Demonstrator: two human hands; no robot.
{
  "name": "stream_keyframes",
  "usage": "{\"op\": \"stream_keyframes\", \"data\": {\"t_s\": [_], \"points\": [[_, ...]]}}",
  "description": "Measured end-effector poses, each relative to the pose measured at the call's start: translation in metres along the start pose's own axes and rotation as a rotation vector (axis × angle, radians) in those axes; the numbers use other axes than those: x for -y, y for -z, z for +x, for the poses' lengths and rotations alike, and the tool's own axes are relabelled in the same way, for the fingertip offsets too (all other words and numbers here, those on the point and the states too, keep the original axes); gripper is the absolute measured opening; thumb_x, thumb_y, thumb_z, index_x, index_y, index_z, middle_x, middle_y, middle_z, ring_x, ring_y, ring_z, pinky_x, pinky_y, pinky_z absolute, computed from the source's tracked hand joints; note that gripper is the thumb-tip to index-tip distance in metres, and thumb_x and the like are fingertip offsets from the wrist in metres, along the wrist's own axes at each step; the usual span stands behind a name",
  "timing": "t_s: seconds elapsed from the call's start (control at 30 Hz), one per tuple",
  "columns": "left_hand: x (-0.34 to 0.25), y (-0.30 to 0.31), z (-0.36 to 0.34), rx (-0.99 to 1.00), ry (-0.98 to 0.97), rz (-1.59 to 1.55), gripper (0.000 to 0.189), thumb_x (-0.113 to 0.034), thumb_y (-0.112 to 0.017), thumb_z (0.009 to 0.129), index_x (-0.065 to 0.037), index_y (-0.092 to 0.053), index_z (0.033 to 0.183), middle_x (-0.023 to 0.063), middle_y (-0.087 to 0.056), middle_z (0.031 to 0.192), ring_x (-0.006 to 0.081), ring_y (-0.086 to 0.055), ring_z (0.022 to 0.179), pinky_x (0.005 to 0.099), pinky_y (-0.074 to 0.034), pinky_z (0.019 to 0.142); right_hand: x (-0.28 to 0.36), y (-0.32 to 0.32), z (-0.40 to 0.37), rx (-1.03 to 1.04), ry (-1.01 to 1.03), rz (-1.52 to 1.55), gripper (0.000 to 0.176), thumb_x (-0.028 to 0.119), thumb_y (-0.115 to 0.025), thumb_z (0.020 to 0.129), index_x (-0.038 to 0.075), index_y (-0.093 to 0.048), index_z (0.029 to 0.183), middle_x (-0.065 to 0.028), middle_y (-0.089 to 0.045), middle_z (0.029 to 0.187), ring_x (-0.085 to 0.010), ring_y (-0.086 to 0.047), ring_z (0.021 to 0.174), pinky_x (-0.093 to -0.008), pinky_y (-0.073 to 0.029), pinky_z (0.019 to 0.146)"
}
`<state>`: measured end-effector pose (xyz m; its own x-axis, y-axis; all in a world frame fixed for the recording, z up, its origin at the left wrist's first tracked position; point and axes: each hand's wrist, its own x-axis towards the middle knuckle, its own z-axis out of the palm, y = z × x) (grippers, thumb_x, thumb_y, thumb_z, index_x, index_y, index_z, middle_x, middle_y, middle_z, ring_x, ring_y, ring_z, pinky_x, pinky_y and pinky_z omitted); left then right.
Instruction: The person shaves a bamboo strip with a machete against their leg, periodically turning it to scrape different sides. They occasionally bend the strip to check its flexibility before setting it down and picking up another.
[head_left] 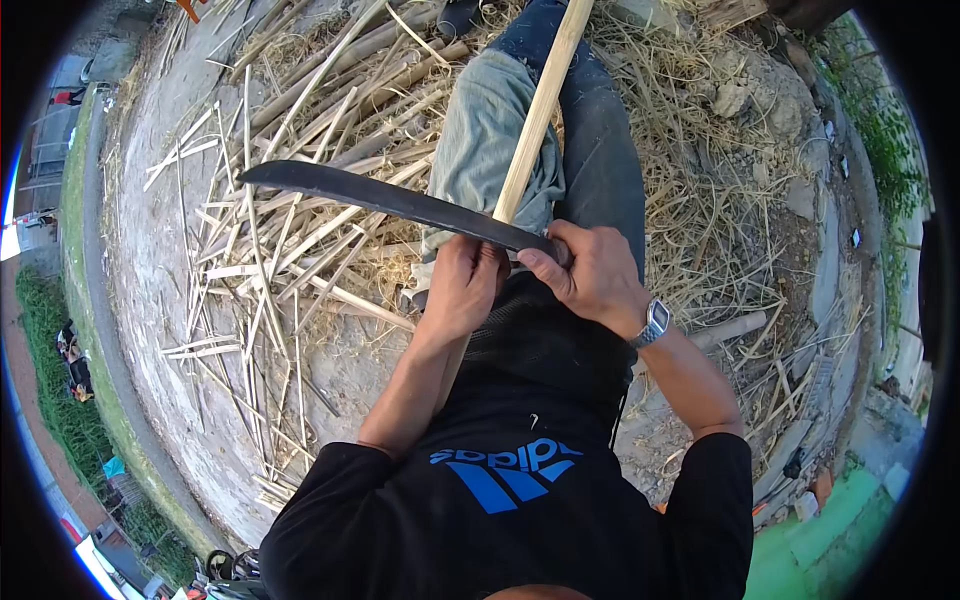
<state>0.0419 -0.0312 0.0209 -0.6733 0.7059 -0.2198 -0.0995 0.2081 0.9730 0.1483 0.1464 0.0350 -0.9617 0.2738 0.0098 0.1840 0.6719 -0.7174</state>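
Observation:
My right hand, with a watch on its wrist, is closed around the handle end of a dark curved machete. The blade points left, its tip out past my left leg, and lies across a long pale bamboo strip. My left hand is closed on the strip just below the blade; its fingers are partly hidden. The strip runs from near my waist up between my legs to the top edge. A grey-green cloth covers my left thigh, under the strip.
Many split bamboo strips lie scattered on the concrete ground to my left. Whole bamboo poles lie beyond them. Thin shavings are heaped on my right, beside some rubble.

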Motion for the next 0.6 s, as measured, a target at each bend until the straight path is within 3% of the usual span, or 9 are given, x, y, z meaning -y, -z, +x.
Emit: {"op": "stream_keyframes", "data": {"t_s": [0.07,0.1,0.3,0.43,0.53,0.6], "points": [[-0.007,-0.001,0.001,-0.057,0.128,0.094,0.031,-0.027,-0.05,0.111,0.001,-0.058,0.098,-0.0001,-0.052,0.064,0.0079,-0.048,0.056,0.0276,-0.039,0.05,-0.01,0.001,0.014,-0.047,0.062,-0.035,0.069,0.072,-0.064,0.089,0.006,-0.061,0.068,-0.0066,-0.061,0.053,-0.0333,-0.066,0.052,-0.0417,-0.052,0.05],[-0.013,-0.003,0.002,-0.057,0.161,-0.019,0.033,-0.029,-0.048,0.112,0.0,-0.058,0.1,-0.001,-0.051,0.064,0.0072,-0.047,0.055,0.0268,-0.039,0.05,-0.015,0.003,0.022,-0.082,0.074,-0.078,0.069,0.072,-0.063,0.089,0.006,-0.062,0.068,-0.0069,-0.062,0.054,-0.0335,-0.066,0.053,-0.0419,-0.052,0.05],[-0.01,0.002,0.007,-0.078,0.144,-0.12,0.034,-0.03,-0.047,0.113,-0.001,-0.056,0.099,-0.0026,-0.048,0.064,0.0054,-0.043,0.054,0.0241,-0.036,0.048,-0.008,-0.012,0.042,-0.164,0.017,-0.097,0.071,0.072,-0.055,0.094,0.005,-0.066,0.075,-0.0127,-0.066,0.059,-0.0377,-0.069,0.059,-0.0463,-0.055,0.054],[-0.004,0.009,0.0,-0.017,0.136,-0.155,0.032,-0.028,-0.046,0.113,-0.002,-0.055,0.097,-0.004,-0.045,0.064,0.0039,-0.04,0.053,0.0227,-0.034,0.047,-0.014,-0.006,0.038,-0.078,0.174,-0.138,0.075,0.074,-0.053,0.095,0.002,-0.066,0.074,-0.016,-0.062,0.054,-0.0398,-0.067,0.056,-0.0477,-0.053,0.051],[-0.01,-0.002,-0.005,-0.031,0.189,-0.156,0.032,-0.029,-0.047,0.113,-0.002,-0.056,0.098,-0.0037,-0.046,0.064,0.0041,-0.04,0.052,0.0229,-0.035,0.047,-0.044,0.041,0.08,-0.229,0.043,-0.309,0.075,0.073,-0.054,0.095,0.003,-0.065,0.07,-0.0169,-0.06,0.052,-0.0389,-0.066,0.053,-0.0475,-0.051,0.049],[-0.008,-0.012,-0.003,0.031,0.153,-0.143,0.033,-0.032,-0.046,0.113,-0.003,-0.054,0.098,-0.0045,-0.041,0.063,0.0035,-0.035,0.051,0.0218,-0.03,0.044,-0.049,0.065,0.096,-0.247,-0.119,-0.137,0.075,0.073,-0.054,0.095,0.004,-0.066,0.068,-0.0177,-0.06,0.053,-0.0386,-0.065,0.052,-0.0474,-0.05,0.048]]}}
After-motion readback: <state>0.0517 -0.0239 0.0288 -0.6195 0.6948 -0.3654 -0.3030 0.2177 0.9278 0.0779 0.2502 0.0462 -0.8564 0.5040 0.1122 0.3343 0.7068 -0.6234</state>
